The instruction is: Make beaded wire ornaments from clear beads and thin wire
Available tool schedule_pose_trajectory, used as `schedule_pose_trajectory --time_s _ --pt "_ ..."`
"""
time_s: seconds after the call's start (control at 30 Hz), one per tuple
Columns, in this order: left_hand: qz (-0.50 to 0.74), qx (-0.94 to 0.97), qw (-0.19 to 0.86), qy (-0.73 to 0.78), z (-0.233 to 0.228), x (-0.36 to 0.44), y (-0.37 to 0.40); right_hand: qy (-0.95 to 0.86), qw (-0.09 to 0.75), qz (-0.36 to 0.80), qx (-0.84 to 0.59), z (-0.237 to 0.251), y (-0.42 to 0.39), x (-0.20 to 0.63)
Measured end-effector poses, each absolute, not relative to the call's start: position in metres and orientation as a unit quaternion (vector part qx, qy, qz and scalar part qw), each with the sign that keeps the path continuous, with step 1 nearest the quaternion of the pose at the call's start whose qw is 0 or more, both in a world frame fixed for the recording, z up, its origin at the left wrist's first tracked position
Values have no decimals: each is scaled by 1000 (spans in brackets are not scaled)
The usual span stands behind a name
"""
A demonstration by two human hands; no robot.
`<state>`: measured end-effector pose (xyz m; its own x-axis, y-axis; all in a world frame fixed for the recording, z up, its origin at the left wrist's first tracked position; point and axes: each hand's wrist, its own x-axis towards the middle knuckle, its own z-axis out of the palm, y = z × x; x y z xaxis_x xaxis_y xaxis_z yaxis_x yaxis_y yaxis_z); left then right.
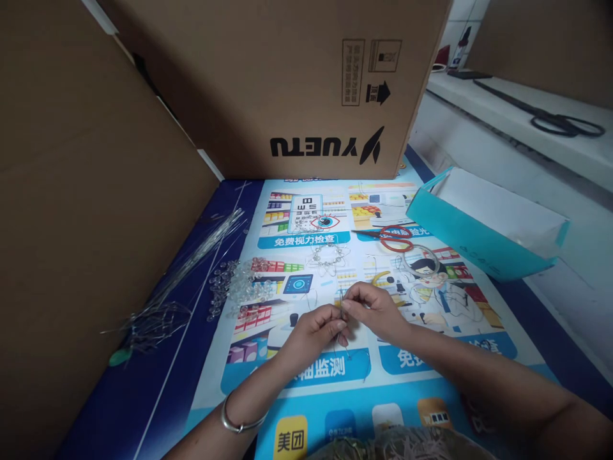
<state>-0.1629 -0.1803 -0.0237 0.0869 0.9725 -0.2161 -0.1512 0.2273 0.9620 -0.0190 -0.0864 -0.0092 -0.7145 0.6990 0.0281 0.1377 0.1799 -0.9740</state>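
My left hand (pixel 320 327) is closed in a pinch around thin wire (pixel 341 295), whose loose ends stick up and hang below the fingers. Close against it, my right hand (pixel 376 308) pinches the same wire between thumb and forefinger. Just beyond the hands lies a ring of clear beads (pixel 329 255) on the printed sheet. To the left, a heap of loose clear beads (pixel 239 287) spreads out. Red-handled scissors (pixel 396 239) lie past my right hand, beside a coil of wire (pixel 405 260). Fine detail between my fingertips is too small to make out.
A bundle of long straight wires (pixel 196 255) lies at the left near a cardboard wall (pixel 71 191). A large carton (pixel 287 83) stands at the back. An open turquoise box (pixel 483 236) sits at the right, below a ledge holding large black scissors (pixel 550 121).
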Motion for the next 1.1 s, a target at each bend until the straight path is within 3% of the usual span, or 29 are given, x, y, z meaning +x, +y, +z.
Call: schedule_pose_trajectory --time_s 1.1 --pt "465 409 609 495 -16 -163 -180 -717 243 581 -297 -11 -86 -20"
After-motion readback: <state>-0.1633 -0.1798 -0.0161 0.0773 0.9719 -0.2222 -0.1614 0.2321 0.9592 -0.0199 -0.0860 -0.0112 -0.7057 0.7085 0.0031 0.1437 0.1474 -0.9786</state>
